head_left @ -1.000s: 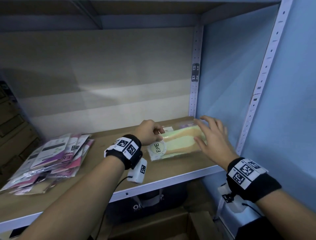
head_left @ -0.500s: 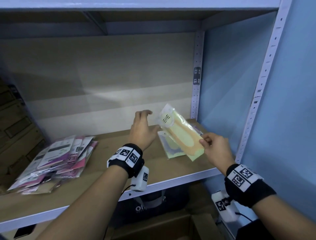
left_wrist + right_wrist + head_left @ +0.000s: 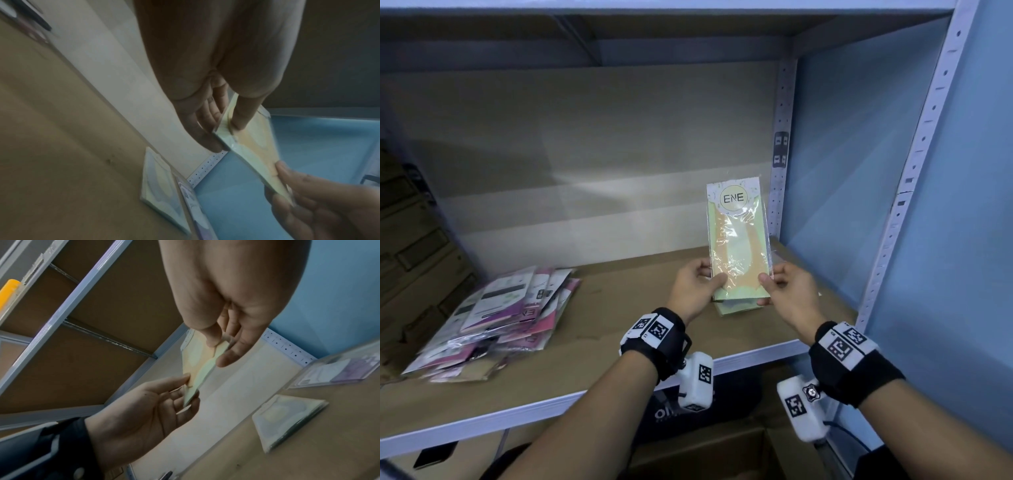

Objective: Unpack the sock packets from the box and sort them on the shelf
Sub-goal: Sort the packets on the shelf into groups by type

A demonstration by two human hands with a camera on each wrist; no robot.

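A yellow-green sock packet (image 3: 738, 246) with a round "ENE" label stands upright above the right end of the shelf (image 3: 619, 301). My left hand (image 3: 714, 281) pinches its lower left edge, thumb in front. My right hand (image 3: 768, 284) pinches the lower right edge the same way. The left wrist view shows the thumb and fingers (image 3: 236, 120) clamped on the packet (image 3: 252, 142). The right wrist view shows my right thumb on the packet (image 3: 197, 363). Another pale packet (image 3: 736, 310) lies flat on the shelf under the held one.
A fanned pile of pink and purple packets (image 3: 510, 308) lies at the shelf's left end. A perforated upright (image 3: 779, 192) and a blue wall (image 3: 859, 171) close off the right side. An open cardboard box (image 3: 705, 455) sits below the shelf.
The packet lay flat on the shelf under both hands. My right hand lifted it, my left hand joined, and it has turned upright with the label on top.
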